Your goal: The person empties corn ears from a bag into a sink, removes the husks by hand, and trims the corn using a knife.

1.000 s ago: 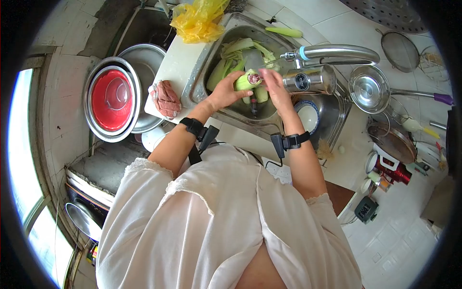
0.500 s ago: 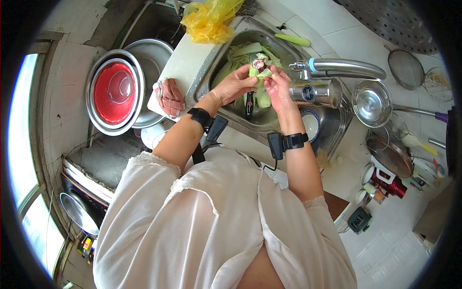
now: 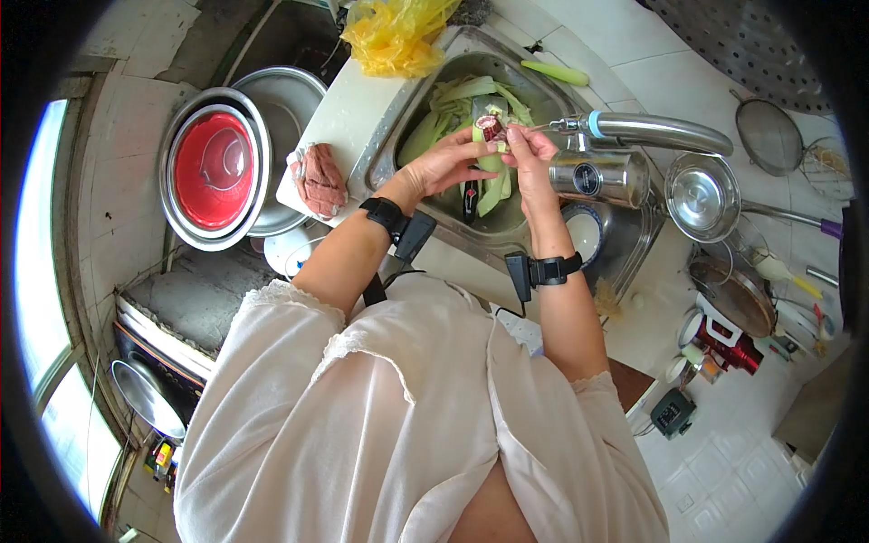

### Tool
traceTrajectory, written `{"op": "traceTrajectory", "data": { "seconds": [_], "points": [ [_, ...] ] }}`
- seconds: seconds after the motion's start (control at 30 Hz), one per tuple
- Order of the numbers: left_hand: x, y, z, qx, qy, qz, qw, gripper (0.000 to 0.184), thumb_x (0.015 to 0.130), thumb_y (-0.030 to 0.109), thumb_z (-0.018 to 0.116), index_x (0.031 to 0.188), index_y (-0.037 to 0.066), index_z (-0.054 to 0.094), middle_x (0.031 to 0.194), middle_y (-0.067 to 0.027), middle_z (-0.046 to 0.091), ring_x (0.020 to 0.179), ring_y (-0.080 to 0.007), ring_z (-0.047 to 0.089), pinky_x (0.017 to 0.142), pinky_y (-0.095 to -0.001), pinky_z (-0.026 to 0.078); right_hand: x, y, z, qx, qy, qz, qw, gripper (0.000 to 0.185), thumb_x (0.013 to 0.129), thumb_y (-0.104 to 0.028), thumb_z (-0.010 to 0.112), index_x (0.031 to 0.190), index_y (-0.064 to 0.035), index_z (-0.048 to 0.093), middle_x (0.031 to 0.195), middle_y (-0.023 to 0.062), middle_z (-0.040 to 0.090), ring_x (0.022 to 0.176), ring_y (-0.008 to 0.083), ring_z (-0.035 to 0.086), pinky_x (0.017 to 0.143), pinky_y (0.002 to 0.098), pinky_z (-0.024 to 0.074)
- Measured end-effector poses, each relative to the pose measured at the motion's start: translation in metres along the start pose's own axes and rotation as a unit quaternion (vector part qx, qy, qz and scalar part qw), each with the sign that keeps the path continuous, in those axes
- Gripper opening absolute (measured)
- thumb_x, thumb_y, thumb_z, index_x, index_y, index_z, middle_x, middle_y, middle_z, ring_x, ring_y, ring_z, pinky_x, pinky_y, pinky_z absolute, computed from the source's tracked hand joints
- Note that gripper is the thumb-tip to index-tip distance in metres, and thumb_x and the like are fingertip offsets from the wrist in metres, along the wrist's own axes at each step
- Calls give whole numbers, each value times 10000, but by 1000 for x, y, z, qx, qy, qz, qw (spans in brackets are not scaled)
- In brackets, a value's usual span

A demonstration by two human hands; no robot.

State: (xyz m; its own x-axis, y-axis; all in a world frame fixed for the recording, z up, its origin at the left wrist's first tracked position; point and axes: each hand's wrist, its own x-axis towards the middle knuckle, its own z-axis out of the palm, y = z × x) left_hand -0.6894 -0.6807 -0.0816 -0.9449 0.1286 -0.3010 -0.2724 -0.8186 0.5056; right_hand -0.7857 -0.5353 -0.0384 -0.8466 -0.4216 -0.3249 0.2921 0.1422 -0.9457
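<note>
My left hand (image 3: 447,163) is closed around what looks like an ear of corn (image 3: 490,127), green husk on it and a dark red and white end showing. Close against it, my right hand (image 3: 531,154) has thumb and fingers pinched on a small pale green bit of husk (image 3: 503,145). Both hands are above the metal sink (image 3: 387,161). Loose green husks (image 3: 444,107) lie in the basin below. A black-handled tool (image 3: 470,201) rests there too, its other end hidden under the hands and husks.
Right of my hands are the faucet (image 3: 661,127) and a steel cylinder (image 3: 602,178). A white bowl (image 3: 587,237) sits in the second basin. A yellow plastic bag (image 3: 398,41), a pink cloth (image 3: 320,181) and a long green piece (image 3: 555,72) lie around the sink. Nested basins (image 3: 172,185) stand left.
My right hand has turned and closed in toward the ear's end, its fingers now pinched tighter. The larger husk flap between the hands has given way to a smaller bit.
</note>
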Motion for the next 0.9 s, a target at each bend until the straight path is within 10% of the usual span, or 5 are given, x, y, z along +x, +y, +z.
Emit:
{"op": "traceTrajectory", "data": {
  "seconds": [0.33,0.4,0.5,0.77,0.9],
  "points": [
    [-7,-2,0,113,80,-62,988,504,998,450,683,1363,118,583,1097,12,675,910,-78,644,752,-288,558,40,28,-15,-434,56,-232,869,301,1014,-250,674,897,17,750,864,150,730,726,202,680,723,390,543],
    [-5,5,1,109,68,-87,988,537,1010,501,648,1350,91,588,1092,-9,678,920,-105,659,761,-305,574,44,31,-7,-216,77,-32,973,234,1011,-214,673,937,-6,748,853,121,731,672,210,675,676,357,536],
    [-10,7,5,-32,28,-44,998,649,1048,598,491,1367,36,562,1174,-90,690,1017,-192,698,887,-354,594,48,33,-1,58,151,128,979,175,1007,-194,675,1006,-29,735,871,90,732,724,182,688,677,311,537],
    [-12,7,-10,-33,0,-35,999,726,1071,619,347,1435,8,496,1245,-149,686,1077,-256,705,931,-368,589,22,6,-4,45,-48,236,970,510,953,-423,742,1274,-32,683,1155,93,714,1057,199,667,903,357,521],
    [5,3,-12,147,106,-78,980,705,1083,603,353,1262,-36,590,1080,-179,710,916,-259,742,742,-352,632,9,6,10,-2,-63,194,979,515,927,-416,776,1265,-38,690,1167,72,713,1035,174,664,909,330,499]
  ]
}}
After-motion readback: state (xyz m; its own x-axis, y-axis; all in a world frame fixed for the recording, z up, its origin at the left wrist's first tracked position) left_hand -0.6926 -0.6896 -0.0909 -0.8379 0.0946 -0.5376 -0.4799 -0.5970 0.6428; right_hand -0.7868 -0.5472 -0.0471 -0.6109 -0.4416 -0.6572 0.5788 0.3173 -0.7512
